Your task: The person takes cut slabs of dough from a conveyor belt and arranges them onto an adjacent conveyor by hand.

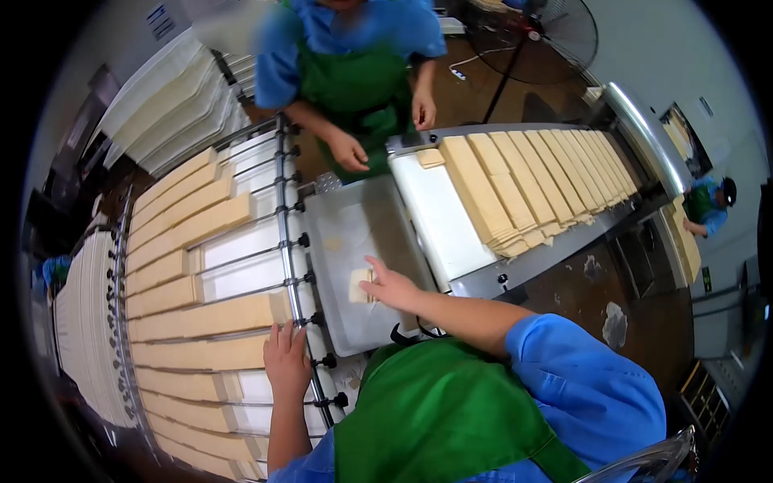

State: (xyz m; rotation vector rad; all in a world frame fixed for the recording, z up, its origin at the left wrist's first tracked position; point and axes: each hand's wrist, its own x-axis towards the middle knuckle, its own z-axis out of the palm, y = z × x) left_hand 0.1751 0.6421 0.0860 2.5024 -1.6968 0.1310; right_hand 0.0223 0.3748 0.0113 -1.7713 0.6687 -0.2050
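My left hand (287, 358) rests with its fingers stretched out against the near ends of long cream-coloured stacks (209, 318) on the left rack. My right hand (392, 288) reaches over the grey tray (346, 334) between the two work surfaces. Its fingertips are at the right edge of a small pale square piece (359, 286) in the tray, with the index finger and thumb apart. A fainter flat scrap (332, 242) lies farther up in the tray.
Across the tray stands a co-worker in a green apron (354, 88), both hands low. On the right, a conveyor (439, 217) carries rows of cream stacks (515, 185). Metal rails with black knobs (287, 233) edge the left rack. Behind are a fan (531, 36) and another person (708, 205).
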